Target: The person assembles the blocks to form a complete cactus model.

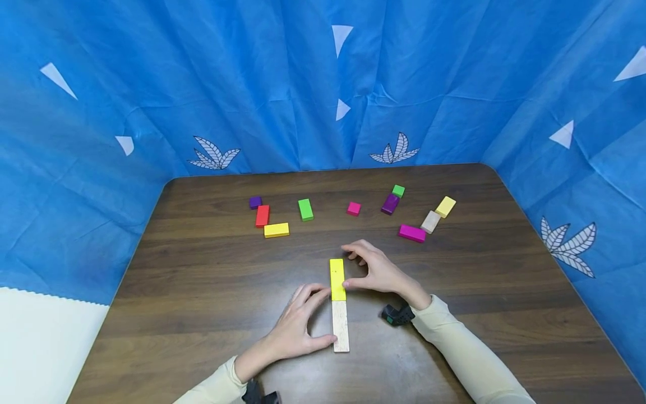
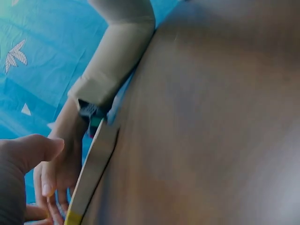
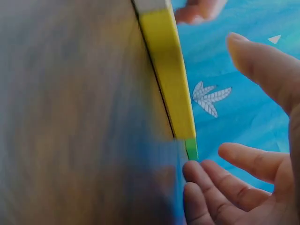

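Note:
A yellow block (image 1: 337, 275) and a pale wooden block (image 1: 340, 331) lie end to end in one straight row on the table. On the left of the row is my left hand (image 1: 291, 330), its thumb beside the pale block and its forefinger at the yellow block's edge. My right hand (image 1: 381, 272) is on the other side, thumb beside the yellow block, fingers spread past its far end. The right wrist view shows the yellow block (image 3: 168, 75) with the right thumb (image 3: 258, 61) apart from it. Neither hand grips a block.
Farther back left lie purple, red (image 1: 262, 216), yellow (image 1: 276, 230) and green (image 1: 305, 209) blocks. A pink block (image 1: 354, 209) sits mid-back. Toward the right are dark purple, green, magenta (image 1: 412, 233), pale (image 1: 430, 222) and yellow blocks. A blue curtain (image 1: 313, 84) surrounds the table.

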Demonstrator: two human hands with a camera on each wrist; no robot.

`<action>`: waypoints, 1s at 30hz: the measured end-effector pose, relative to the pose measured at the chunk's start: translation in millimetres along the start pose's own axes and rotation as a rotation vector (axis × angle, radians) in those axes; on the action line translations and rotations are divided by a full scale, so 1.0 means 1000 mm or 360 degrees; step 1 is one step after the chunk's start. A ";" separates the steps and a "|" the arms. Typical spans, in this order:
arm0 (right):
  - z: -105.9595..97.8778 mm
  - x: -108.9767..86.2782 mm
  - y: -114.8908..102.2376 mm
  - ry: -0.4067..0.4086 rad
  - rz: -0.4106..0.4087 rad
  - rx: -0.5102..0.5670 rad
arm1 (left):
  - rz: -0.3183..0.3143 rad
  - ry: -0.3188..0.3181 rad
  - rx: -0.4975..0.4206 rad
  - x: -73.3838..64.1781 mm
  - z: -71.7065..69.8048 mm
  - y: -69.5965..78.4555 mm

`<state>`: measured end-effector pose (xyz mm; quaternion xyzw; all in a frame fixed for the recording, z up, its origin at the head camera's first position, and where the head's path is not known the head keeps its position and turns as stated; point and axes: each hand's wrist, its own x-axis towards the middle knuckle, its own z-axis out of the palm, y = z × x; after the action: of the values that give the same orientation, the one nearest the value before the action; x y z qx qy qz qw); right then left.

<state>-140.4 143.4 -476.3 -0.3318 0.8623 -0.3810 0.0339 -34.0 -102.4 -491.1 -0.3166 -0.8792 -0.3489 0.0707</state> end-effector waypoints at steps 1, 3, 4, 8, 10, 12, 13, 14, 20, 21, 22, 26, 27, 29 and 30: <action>-0.002 0.001 0.000 0.0016 0.0022 -0.0005 | 0.0024 -0.0007 0.0021 0.004 -0.002 -0.003; -0.007 0.004 0.002 0.0071 0.0068 -0.0025 | 0.0091 -0.0016 0.0077 0.010 -0.005 -0.008; -0.010 0.007 0.002 0.0103 0.0101 -0.0033 | 0.0119 -0.0021 0.0091 0.014 -0.006 -0.011; -0.022 0.020 0.008 0.0293 0.0204 -0.0086 | 0.0154 -0.0056 0.0105 0.021 -0.006 -0.020; -0.028 0.029 0.014 0.0391 0.0249 -0.0096 | 0.0146 -0.0082 0.0105 0.023 -0.004 -0.024; -0.035 0.037 0.020 0.0472 0.0301 -0.0097 | 0.0140 -0.0114 0.0116 0.023 -0.002 -0.027; -0.037 0.042 0.024 0.0504 0.0331 -0.0097 | 0.0132 -0.0134 0.0118 0.023 -0.001 -0.028; -0.040 0.046 0.028 0.0525 0.0363 -0.0101 | 0.0132 -0.0146 0.0119 0.023 0.001 -0.029; -0.046 0.071 0.044 0.0474 0.0610 -0.0086 | 0.0164 -0.0146 0.0136 0.022 0.005 -0.032; -0.046 0.074 0.046 0.0449 0.0651 -0.0074 | 0.0170 -0.0142 0.0143 0.022 0.005 -0.032; -0.046 0.077 0.047 0.0425 0.0691 -0.0057 | 0.0175 -0.0140 0.0148 0.022 0.005 -0.032; -0.043 0.087 0.052 0.0340 0.0788 -0.0043 | 0.0185 -0.0135 0.0163 0.021 0.005 -0.032; -0.042 0.089 0.052 0.0331 0.0803 -0.0043 | 0.0188 -0.0133 0.0165 0.021 0.005 -0.032; -0.042 0.093 0.054 0.0325 0.0818 -0.0048 | 0.0193 -0.0127 0.0174 0.021 0.005 -0.032; -0.042 0.094 0.054 0.0330 0.0821 -0.0049 | 0.0198 -0.0123 0.0178 0.021 0.005 -0.032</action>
<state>-256.1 140.1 -465.3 -0.0610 0.9228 -0.3786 0.0365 -69.5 -106.3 -505.3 -0.3793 -0.8781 -0.2818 0.0757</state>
